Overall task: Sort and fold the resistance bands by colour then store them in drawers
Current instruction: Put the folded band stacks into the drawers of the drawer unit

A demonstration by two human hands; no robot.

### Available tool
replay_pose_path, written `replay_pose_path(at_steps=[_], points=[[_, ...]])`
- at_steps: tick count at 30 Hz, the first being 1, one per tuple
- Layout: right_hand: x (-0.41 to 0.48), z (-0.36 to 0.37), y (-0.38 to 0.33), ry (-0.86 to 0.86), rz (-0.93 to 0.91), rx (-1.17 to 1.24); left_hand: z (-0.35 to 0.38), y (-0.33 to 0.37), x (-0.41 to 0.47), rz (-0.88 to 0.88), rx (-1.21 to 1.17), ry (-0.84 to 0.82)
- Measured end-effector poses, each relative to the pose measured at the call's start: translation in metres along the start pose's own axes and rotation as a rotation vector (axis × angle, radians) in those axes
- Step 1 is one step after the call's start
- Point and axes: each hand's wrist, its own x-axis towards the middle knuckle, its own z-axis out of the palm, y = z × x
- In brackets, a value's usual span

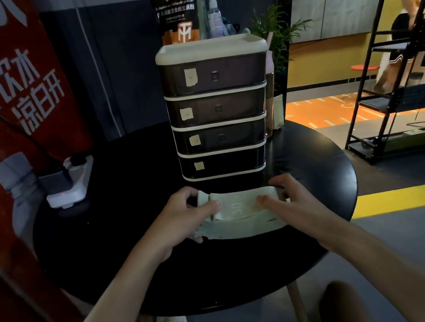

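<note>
One pale green flat rubber resistance band [241,210], held at both ends.
Left hand [187,217] and right hand [293,201] each pinch an end: thumbs pressed on top, fingers curled behind.

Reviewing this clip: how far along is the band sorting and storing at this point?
Done: unclear; all four drawers of the drawer unit are shut and too dark to see inside. In hand: the left hand and right hand grip a pale green band, partly folded on the table before the unit. Left: finishing the fold, opening a drawer and storing it. No other loose band shows.
</note>
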Motion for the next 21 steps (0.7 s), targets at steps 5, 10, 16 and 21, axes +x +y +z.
replay_pose_path(at_steps=[5,10,16,21], points=[[-0.002,0.001,0.000,-0.037,0.013,-0.123,0.001,-0.010,0.000,0.116,0.152,0.068],[-0.004,0.000,0.008,0.001,-0.135,-0.296,0.002,-0.017,-0.002,0.372,0.121,0.086],[-0.011,-0.004,0.009,-0.028,-0.226,-0.261,0.008,-0.014,0.001,0.471,0.220,0.079],[-0.010,-0.009,0.007,-0.043,-0.235,-0.234,0.009,-0.014,0.003,0.483,0.214,0.042]])
